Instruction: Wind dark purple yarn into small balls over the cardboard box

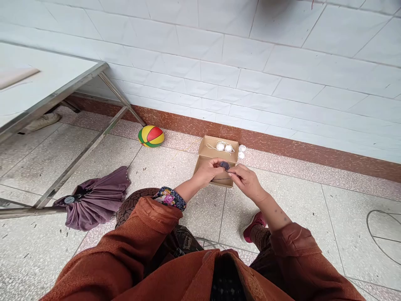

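A small ball of dark grey-blue yarn (224,165) is held in the fingers of my left hand (207,171), above an open cardboard box (205,153). Close beside it, my right hand (246,179) is closed, with thumb and forefinger pinching a dark strand next to the ball. A dark strand also shows against the lower part of the box. In the box's far half lie two white yarn balls (220,146) with loose white ends. More white balls (241,154) rest on the floor just right of the box.
A multicoloured ball (151,136) sits near the wall, by the leg of a metal-framed table (103,69). A folded purple umbrella (97,196) lies on the floor to the left. At the right is a loop of cable (369,228). A shoe (42,122) shows beneath the table.
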Demonstrator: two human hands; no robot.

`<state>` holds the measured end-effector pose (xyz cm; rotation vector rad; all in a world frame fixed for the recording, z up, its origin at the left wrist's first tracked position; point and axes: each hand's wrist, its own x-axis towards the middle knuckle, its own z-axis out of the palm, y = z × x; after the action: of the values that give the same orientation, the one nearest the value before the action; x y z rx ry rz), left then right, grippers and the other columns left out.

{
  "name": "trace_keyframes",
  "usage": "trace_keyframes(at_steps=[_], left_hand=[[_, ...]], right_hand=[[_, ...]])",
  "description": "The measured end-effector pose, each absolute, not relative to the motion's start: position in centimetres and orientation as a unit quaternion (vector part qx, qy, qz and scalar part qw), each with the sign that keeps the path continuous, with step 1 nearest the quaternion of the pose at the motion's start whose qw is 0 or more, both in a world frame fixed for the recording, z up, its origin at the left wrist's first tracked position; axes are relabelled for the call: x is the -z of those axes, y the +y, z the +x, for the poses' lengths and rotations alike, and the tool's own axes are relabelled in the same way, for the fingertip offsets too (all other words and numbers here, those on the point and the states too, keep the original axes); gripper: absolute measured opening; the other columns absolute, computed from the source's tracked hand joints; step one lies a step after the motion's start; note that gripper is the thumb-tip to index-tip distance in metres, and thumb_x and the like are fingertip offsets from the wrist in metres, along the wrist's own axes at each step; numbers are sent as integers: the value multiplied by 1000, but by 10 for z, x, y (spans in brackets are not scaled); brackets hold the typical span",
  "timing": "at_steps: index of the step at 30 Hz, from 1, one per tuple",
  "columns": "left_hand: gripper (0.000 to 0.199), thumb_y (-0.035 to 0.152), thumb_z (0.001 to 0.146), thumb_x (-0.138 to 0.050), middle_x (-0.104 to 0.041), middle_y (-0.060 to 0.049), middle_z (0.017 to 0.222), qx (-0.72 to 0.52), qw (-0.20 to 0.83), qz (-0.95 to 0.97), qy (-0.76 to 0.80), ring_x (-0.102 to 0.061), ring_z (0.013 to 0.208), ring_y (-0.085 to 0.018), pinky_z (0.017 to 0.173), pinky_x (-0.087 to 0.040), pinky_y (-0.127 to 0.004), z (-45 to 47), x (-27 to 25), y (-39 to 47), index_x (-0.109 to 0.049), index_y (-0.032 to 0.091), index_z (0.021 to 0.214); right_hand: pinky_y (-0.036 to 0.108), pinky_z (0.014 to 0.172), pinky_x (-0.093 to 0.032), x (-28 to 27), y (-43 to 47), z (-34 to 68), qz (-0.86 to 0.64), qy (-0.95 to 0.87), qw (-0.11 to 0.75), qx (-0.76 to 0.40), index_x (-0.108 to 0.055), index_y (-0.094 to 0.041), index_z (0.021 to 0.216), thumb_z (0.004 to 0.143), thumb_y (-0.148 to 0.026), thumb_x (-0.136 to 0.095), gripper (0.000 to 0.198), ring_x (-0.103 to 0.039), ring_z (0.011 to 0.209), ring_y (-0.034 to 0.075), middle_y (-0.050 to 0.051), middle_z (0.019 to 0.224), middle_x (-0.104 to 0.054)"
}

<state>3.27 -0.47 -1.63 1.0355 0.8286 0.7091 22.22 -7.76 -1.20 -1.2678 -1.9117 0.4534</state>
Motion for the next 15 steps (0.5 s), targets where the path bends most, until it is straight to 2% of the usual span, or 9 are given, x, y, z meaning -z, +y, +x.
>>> trace_keyframes(at_steps=[4,10,12,15], left_hand=[[31,23,71,-80,-74,-3,90,-250,741,527,332,-62,82,-14,80,-44,-29,32,14,-8,-76,16,101],[52,13,66,-81,-68,3,83,-276,766,522,256,-60,74,-11,75,-42,-27,35,12,-12,-60,20,113],[48,15,68,-81,-67,3,83,-278,776,512,241,-59,73,-10,74,-42,-26,36,11,-12,-60,20,110],[36,19,69,-83,-66,2,84,-295,783,486,252,-59,76,-10,75,-44,-27,36,9,-13,-65,18,101]], right_hand=[[35,80,-56,5,-72,227,-518,-700,445,-207,-75,-25,98,105,-38,-57,23,-68,85,22,6,89,-73],[31,71,-49,11,-65,223,-583,-602,452,-306,-67,-23,84,100,-46,-57,30,-60,72,18,1,77,-65],[30,67,-46,14,-64,221,-600,-586,430,-334,-65,-23,82,99,-48,-54,33,-56,68,17,0,73,-61],[30,69,-47,18,-64,219,-610,-585,398,-358,-66,-22,83,98,-49,-52,34,-58,72,18,1,76,-64]])
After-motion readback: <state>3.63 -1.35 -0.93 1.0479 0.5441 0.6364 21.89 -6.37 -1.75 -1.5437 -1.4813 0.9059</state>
